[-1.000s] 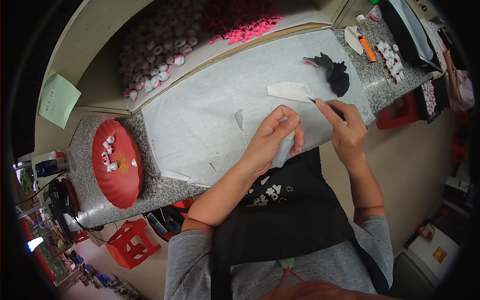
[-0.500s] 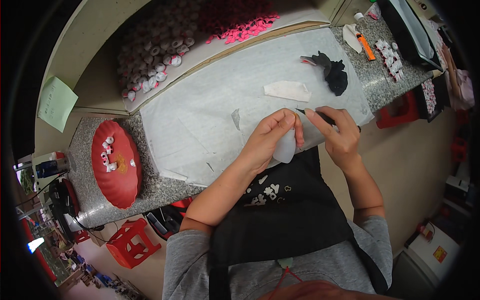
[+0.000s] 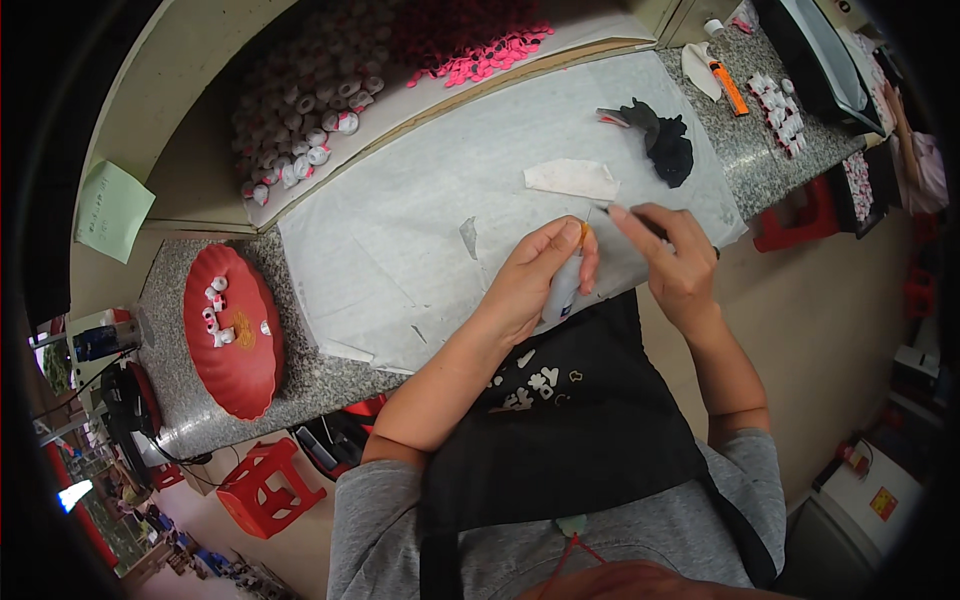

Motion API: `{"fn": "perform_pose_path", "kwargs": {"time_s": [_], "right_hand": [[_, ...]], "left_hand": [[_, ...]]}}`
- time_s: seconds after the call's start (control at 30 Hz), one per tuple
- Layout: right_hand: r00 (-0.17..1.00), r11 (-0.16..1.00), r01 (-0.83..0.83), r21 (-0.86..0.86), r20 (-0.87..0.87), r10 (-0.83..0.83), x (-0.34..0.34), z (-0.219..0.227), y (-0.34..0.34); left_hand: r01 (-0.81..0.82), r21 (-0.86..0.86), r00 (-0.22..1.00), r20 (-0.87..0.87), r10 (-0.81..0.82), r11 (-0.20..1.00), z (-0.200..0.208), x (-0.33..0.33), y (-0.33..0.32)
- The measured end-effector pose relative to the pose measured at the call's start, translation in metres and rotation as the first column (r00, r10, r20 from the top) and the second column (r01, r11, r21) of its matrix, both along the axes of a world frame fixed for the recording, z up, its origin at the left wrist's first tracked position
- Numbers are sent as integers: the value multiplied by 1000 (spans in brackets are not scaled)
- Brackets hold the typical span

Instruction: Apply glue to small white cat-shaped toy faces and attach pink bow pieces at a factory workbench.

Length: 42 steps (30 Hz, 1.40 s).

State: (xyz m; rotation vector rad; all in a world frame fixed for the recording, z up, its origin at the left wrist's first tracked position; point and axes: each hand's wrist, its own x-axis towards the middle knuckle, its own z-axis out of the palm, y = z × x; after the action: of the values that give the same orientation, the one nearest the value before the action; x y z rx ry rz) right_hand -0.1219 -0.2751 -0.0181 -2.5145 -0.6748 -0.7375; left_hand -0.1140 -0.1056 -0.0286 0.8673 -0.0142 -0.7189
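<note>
My left hand is closed around a small whitish squeeze bottle with an orange-yellow neck and a thin needle-like tip pointing up. To its right, my right hand is curled, with a dark slender thing showing at the fingertips, close to the bottle's tip but apart from it. The fingers hide most of it, so its kind is unclear. Both hands are above the near right part of a white paper sheet. Just beyond them lies a white cloth strip, with a crumpled black cloth farther right.
On the left, a red scalloped dish holds several small white-and-pink pieces. A shelf at the back bears heaps of white pieces and pink pieces. An orange tube and a black tray are at the far right.
The bottle has turned in my left hand, so its orange neck and a printed side show more. My right fingertips have shifted slightly away from the tip.
</note>
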Motion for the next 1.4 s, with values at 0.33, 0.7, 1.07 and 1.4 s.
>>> {"fn": "perform_pose_path", "kwargs": {"time_s": [0.33, 0.7, 1.07, 1.4], "right_hand": [[998, 996, 43, 78, 37, -46, 5, -5, -3], [998, 996, -41, -75, 54, 45, -4, 2, 5], [991, 991, 130, 10, 41, -130, 12, 0, -10], [999, 999, 6, -39, 41, -4, 0, 10, 3]], "left_hand": [[69, -253, 994, -66, -88, 965, -1, -2, 1], [-105, 140, 972, 222, 72, 985, -3, -3, -5], [-116, 154, 975, 205, 83, 981, -2, -1, -1], [-332, 289, 901, 379, 211, 898, -6, -2, 2]]}}
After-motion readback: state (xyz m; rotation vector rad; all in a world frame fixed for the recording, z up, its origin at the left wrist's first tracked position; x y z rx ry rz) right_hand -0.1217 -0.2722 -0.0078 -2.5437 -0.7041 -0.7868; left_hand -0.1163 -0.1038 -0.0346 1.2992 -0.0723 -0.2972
